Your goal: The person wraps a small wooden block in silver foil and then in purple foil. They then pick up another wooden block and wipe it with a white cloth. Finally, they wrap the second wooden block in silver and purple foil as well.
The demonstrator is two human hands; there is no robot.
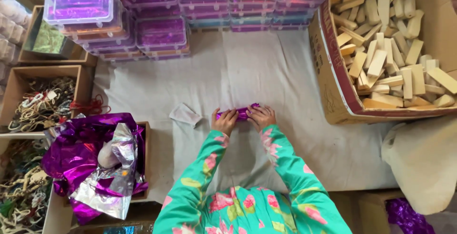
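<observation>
Fingers (pixel 227 116) of left hand (pixel 224 121) and right hand (pixel 261 116) curled over purple foil-wrapped piece (pixel 241 112), pressing it on the cloth-covered bench (pixel 266 72). Cardboard box of wooden blocks (pixel 333 101) right, purple foil sheets (pixel 90 143) left.

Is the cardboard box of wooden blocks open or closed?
Open: the cardboard box has no cover, so the wooden blocks show.

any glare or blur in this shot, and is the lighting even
Head view: soft, even light, faint shadows on the cloth; bright glare on the crumpled foil and the plastic box lids; edges bend slightly; the hands look a bit soft.
</observation>
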